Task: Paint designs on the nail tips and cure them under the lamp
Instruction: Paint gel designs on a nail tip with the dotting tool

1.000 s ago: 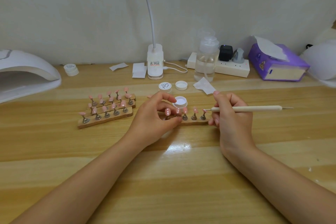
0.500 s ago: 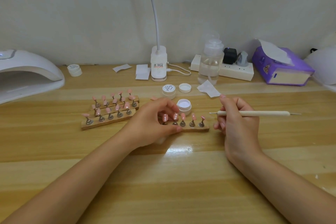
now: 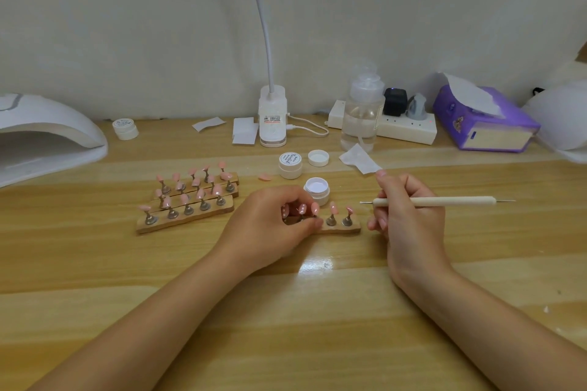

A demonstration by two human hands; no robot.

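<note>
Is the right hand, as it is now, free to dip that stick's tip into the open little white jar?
Probably yes. The right hand holds the dotting tool, its near tip pointing toward the open jar. Nothing lies between them; the left hand sits lower, on the nail strip.

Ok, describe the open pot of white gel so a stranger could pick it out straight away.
Start at the white desk lamp base by the back wall and come toward the hands. Three small white round things sit there: a closed labelled jar, a loose lid, and the open pot right behind the nail strip. It alone is uncapped, showing white gel.
</note>
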